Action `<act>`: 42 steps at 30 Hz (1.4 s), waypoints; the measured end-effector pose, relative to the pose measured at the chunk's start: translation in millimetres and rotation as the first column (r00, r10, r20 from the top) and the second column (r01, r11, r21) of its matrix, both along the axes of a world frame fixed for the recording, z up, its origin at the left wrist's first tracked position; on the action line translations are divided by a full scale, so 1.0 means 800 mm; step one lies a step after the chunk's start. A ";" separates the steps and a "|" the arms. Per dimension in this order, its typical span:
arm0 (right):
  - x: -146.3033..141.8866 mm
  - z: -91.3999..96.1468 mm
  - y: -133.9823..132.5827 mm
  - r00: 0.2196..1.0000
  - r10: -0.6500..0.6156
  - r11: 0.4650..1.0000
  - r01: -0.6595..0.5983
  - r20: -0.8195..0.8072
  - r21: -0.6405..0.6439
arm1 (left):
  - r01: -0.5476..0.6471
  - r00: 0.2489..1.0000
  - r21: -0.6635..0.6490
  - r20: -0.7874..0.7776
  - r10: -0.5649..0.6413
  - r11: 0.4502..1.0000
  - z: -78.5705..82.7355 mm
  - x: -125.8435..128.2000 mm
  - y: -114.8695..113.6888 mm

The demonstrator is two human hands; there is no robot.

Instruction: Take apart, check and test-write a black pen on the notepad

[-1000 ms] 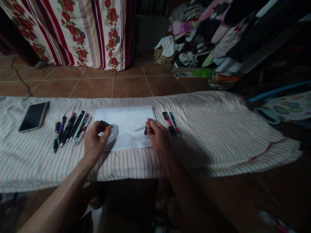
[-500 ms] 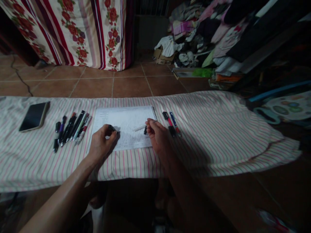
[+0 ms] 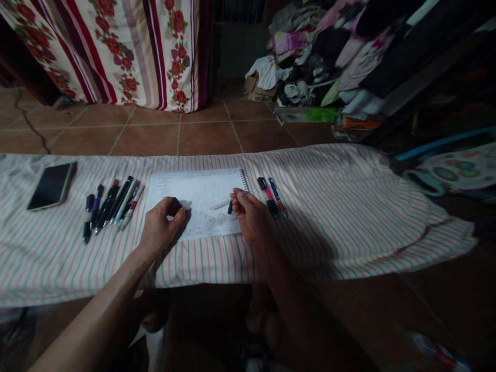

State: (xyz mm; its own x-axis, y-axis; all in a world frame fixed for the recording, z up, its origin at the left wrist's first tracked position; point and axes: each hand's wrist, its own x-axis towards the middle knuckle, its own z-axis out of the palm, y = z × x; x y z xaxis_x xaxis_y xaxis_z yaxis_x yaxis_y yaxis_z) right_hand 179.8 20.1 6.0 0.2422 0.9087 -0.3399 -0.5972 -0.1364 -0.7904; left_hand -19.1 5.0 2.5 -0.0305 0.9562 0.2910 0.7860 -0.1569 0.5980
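My left hand [image 3: 165,219] is closed in a pinch over the left part of a spiral notebook [image 3: 194,181], with a small black pen part [image 3: 176,203] between thumb and fingers. Over the notebook's right side my right hand [image 3: 248,212] pinches something thin, mostly hidden by the fingertips. A slim whitish pen tube [image 3: 220,204] reaches toward those fingertips; whether they touch it I cannot tell. Beside the right fingers a short black piece [image 3: 230,207] shows against the page. Handwriting or scribbles cover parts of the paper.
Several pens [image 3: 116,204] lie side by side left of the notebook, with a phone [image 3: 52,186] farther left. To the right lie a red and black pen [image 3: 267,195] and a blue pen [image 3: 277,196]. Striped cloth [image 3: 341,206] covers the low surface. Clothes [image 3: 306,46] are heaped beyond.
Both hands keep their pinches in nearly the same place. The black part in my left hand has tilted slightly, and the whole view has shifted a little.
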 end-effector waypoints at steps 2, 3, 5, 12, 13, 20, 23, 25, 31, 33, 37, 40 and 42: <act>0.000 0.000 0.000 1.000 -0.001 1.000 0.001 0.000 0.002 | -0.026 0.999 0.043 0.033 0.024 0.999 0.002 -0.001 -0.002; 0.000 0.000 0.000 1.000 -0.001 1.000 0.001 0.001 0.003 | -0.045 0.997 0.075 0.058 0.041 0.996 0.003 -0.003 -0.002; 0.000 0.000 0.000 1.000 0.002 1.000 -0.002 0.005 0.009 | -0.093 0.991 0.155 0.108 0.077 0.984 0.006 -0.005 -0.003; -0.002 -0.002 0.000 1.000 0.004 1.000 -0.004 0.022 -0.007 | 0.104 0.992 -0.050 -0.070 -0.107 0.993 0.001 -0.002 -0.001; -0.003 -0.002 0.000 1.000 0.003 1.000 -0.003 0.023 -0.009 | 0.092 0.993 -0.056 -0.073 -0.096 0.994 0.000 -0.001 -0.001; -0.005 0.000 -0.001 1.000 0.013 1.000 -0.014 0.026 0.010 | -0.112 0.992 0.165 0.070 0.101 0.980 0.011 -0.010 -0.003; -0.005 -0.001 0.000 0.999 0.016 1.000 -0.016 0.035 0.003 | -0.044 0.998 0.135 0.048 0.038 0.990 0.011 -0.012 -0.001; -0.004 -0.002 0.000 0.999 0.012 1.000 -0.012 0.035 -0.003 | 0.079 0.996 0.039 -0.032 -0.078 0.996 0.007 -0.011 0.000; -0.005 0.000 -0.001 1.000 0.015 1.000 -0.015 0.023 0.002 | -0.007 0.998 -0.042 0.058 0.010 0.999 -0.002 -0.007 -0.003; -0.006 -0.001 -0.002 1.000 0.021 1.000 -0.021 0.023 0.004 | -0.060 0.980 -0.060 0.187 0.070 0.996 -0.002 -0.007 -0.003; -0.007 -0.002 -0.001 0.999 0.024 1.000 -0.024 0.032 0.000 | -0.105 0.902 -0.084 0.412 0.130 0.991 0.003 -0.005 -0.001; -0.009 -0.002 -0.001 0.999 0.036 0.999 -0.036 0.034 0.016 | -0.037 0.791 -0.099 0.605 0.090 0.994 0.009 -0.003 0.000; -0.011 0.000 -0.002 0.998 0.051 0.998 -0.052 0.026 0.036 | 0.007 0.664 -0.132 0.742 0.093 0.991 0.011 -0.002 0.000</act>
